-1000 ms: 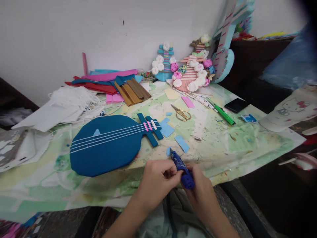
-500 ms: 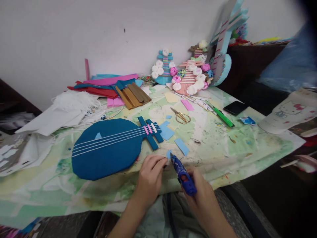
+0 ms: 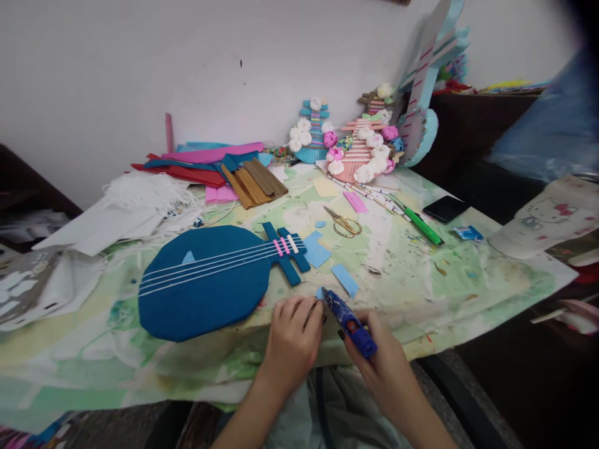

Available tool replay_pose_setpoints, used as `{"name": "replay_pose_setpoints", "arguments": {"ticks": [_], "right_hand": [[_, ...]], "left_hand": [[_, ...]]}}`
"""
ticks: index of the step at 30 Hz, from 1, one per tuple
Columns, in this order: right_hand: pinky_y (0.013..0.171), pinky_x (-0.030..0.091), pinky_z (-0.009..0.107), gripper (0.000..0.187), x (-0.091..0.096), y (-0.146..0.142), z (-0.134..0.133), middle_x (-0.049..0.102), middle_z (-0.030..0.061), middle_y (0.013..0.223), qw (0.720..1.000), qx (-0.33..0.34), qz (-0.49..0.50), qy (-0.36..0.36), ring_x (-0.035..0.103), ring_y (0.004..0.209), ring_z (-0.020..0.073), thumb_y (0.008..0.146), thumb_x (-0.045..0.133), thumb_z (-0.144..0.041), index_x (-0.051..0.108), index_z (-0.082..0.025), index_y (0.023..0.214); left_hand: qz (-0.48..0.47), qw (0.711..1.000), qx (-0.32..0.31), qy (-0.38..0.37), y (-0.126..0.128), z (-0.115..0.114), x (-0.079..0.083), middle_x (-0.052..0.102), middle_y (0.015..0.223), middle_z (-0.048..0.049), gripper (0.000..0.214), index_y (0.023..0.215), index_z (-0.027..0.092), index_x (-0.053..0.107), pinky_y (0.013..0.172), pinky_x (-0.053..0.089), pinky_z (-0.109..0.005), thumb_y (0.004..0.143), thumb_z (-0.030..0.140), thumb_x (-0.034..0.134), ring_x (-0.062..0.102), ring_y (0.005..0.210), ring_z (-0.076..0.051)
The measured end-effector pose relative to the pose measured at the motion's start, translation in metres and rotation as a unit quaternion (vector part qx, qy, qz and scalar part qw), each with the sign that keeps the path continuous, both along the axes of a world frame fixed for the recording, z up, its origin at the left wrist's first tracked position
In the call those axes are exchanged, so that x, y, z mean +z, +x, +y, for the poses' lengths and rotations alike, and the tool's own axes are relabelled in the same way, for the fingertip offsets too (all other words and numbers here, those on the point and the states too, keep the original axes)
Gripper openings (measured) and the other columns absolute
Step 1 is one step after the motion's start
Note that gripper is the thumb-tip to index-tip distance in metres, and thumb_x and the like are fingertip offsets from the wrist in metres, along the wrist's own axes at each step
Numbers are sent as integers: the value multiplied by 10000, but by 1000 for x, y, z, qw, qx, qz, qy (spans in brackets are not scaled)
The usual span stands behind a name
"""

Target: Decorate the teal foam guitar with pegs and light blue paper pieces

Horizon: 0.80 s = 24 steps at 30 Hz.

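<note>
My right hand (image 3: pixel 381 358) grips a blue glue gun (image 3: pixel 349 321), its nozzle pointing up-left at a small light blue scrap (image 3: pixel 320 292) on the table. My left hand (image 3: pixel 292 340) is curled with its fingertips down beside that scrap; whether it pinches anything is hidden. Just beyond lies a dark blue foam guitar shape (image 3: pixel 206 280) with white strings and a crossed neck piece (image 3: pixel 286 249). More light blue foam pieces (image 3: pixel 345 279) lie to the right of the neck.
Gold scissors (image 3: pixel 344 223), a green pen (image 3: pixel 422 226), a phone (image 3: pixel 445 208) and paper straws lie further back. Coloured foam sheets (image 3: pixel 210 163), white paper (image 3: pixel 100 221) and flower-decorated craft models (image 3: pixel 360 146) line the wall. A printed bag (image 3: pixel 547 218) sits right.
My left hand let go of the glue gun and came down on the table beside the small scrap. The right hand kept the gun, its nozzle staying near the scrap.
</note>
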State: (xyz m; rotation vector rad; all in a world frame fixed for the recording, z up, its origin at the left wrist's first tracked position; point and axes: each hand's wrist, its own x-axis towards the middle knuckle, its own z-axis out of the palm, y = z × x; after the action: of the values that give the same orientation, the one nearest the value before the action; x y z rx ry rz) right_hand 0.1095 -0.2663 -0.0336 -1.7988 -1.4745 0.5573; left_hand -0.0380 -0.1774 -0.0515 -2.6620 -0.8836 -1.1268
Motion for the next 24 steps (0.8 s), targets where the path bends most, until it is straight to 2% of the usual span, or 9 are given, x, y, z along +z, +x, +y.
{"name": "replay_pose_setpoints", "arguments": {"ticks": [17, 24], "right_hand": [[548, 400, 252, 67, 0, 1, 0, 586, 10, 726, 1000, 1, -15, -13, 559, 615, 174, 836, 450, -202, 438, -210, 901], [554, 404, 256, 141, -1, 0, 0, 589, 20, 751, 999, 16, -25, -17, 556, 631, 179, 804, 450, -138, 428, -211, 923]], "left_hand": [[-21, 1000, -3, -1, 0, 0, 0, 688, 991, -113, 221, 1047, 124, 635, 790, 432, -391, 845, 138, 545, 567, 916, -240], [-33, 999, -20, -15, -1, -1, -2, 687, 1009, -119, 241, 1068, 112, 629, 795, 434, -395, 839, 115, 553, 563, 935, -241]]}}
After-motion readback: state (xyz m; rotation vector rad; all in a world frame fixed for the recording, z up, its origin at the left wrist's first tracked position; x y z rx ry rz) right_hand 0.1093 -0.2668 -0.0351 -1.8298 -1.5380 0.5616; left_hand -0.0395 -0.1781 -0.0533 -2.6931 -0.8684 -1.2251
